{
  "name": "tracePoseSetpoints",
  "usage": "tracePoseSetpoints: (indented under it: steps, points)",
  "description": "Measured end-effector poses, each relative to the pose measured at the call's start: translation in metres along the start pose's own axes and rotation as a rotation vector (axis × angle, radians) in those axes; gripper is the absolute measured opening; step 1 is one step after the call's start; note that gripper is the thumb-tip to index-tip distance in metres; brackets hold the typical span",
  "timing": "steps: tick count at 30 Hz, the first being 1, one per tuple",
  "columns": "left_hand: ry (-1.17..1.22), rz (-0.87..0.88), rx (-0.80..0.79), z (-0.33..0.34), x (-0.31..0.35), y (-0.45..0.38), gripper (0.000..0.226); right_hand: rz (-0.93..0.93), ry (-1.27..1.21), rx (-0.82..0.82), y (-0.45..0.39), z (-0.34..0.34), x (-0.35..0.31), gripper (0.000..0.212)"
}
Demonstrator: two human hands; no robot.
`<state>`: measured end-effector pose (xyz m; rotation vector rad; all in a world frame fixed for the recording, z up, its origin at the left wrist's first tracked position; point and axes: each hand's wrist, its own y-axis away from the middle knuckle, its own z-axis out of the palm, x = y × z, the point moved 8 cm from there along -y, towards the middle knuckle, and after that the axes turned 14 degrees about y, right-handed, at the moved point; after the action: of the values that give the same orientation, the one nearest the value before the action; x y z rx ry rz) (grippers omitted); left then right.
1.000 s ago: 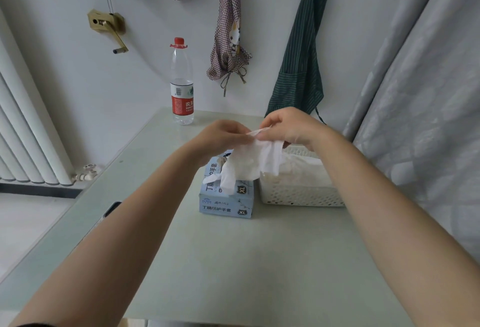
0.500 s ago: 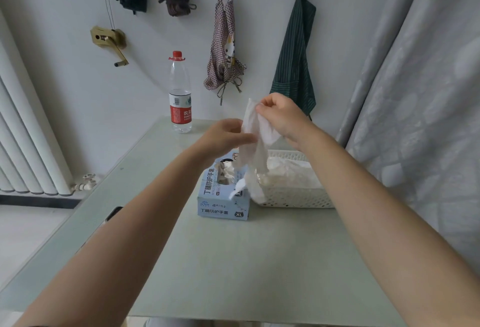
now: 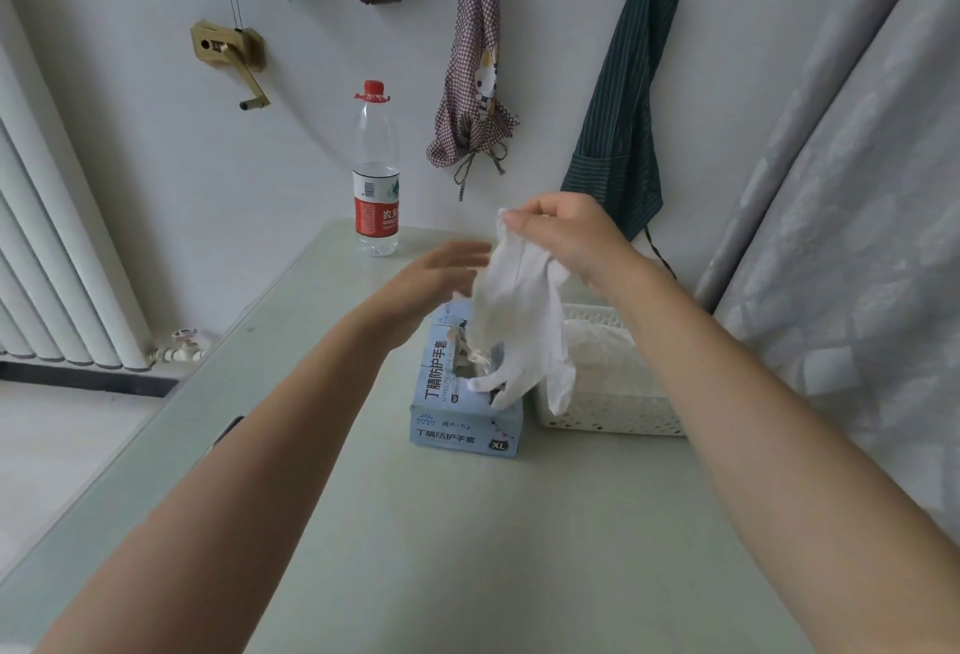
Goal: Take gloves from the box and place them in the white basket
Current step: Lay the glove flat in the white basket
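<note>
On the pale green table (image 3: pixel 467 523), a blue glove box (image 3: pixel 457 414) sits just left of the white basket (image 3: pixel 613 414). The right hand (image 3: pixel 566 237) pinches a white glove (image 3: pixel 519 320) dangling above the box; the left hand (image 3: pixel 431 284), blurred, looks spread beside it.

Soft, even daylight fills the room, fairly bright, with no hard shadows; the pale wall (image 3: pixel 156 159) and grey curtain (image 3: pixel 857 237) are evenly lit. The counter (image 3: pixel 467 549) carries only a faint sheen. The left hand (image 3: pixel 431 279) is smeared by motion blur, its fingers (image 3: pixel 467 250) indistinct. Wide-angle distortion bows the radiator (image 3: pixel 57 258) and curtain at the edges. The glove box (image 3: pixel 462 424) print stays legible.
</note>
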<state>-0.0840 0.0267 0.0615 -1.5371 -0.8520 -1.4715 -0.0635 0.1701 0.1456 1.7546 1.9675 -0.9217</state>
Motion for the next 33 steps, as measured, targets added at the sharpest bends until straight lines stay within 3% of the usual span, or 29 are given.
tracePoseSetpoints:
  steps: [3,6,14,16,20,23,25,27,29,33]
  points:
    - [0.04,0.055,-0.107,0.009,0.014,-0.009,0.04,-0.058,-0.034,-0.082,-0.006,0.012,-0.01,0.013]
    - [0.106,0.036,-0.043,0.002,0.016,-0.016,0.02,-0.054,-0.083,-0.051,-0.013,0.008,-0.013,0.007]
    - [-0.005,-0.131,0.048,-0.003,-0.024,-0.024,0.03,0.159,-0.122,0.148,-0.021,-0.005,0.035,0.007]
    - [0.006,-0.141,0.102,-0.008,-0.029,-0.023,0.03,0.169,-0.139,0.157,-0.021,-0.004,0.039,0.007]
    - [0.19,-0.094,0.253,-0.018,-0.015,-0.026,0.007,0.168,-0.177,0.16,-0.026,-0.003,0.044,0.009]
    - [0.276,-0.009,0.412,-0.03,0.013,-0.036,0.007,0.182,-0.207,0.216,-0.033,-0.008,0.051,0.008]
    - [0.168,0.069,0.486,-0.032,0.033,-0.048,0.007,0.212,-0.239,0.242,-0.035,-0.012,0.061,0.007]
    - [-0.014,0.104,0.491,-0.022,0.039,-0.063,0.008,0.253,-0.183,0.227,-0.035,-0.015,0.079,0.021]
    - [-0.22,0.041,0.421,0.002,0.024,-0.081,0.007,0.331,-0.111,0.169,-0.03,-0.016,0.113,0.026]
    - [-0.474,-0.091,0.25,0.048,-0.028,-0.105,0.004,0.501,-0.07,0.099,-0.011,-0.011,0.184,0.009]
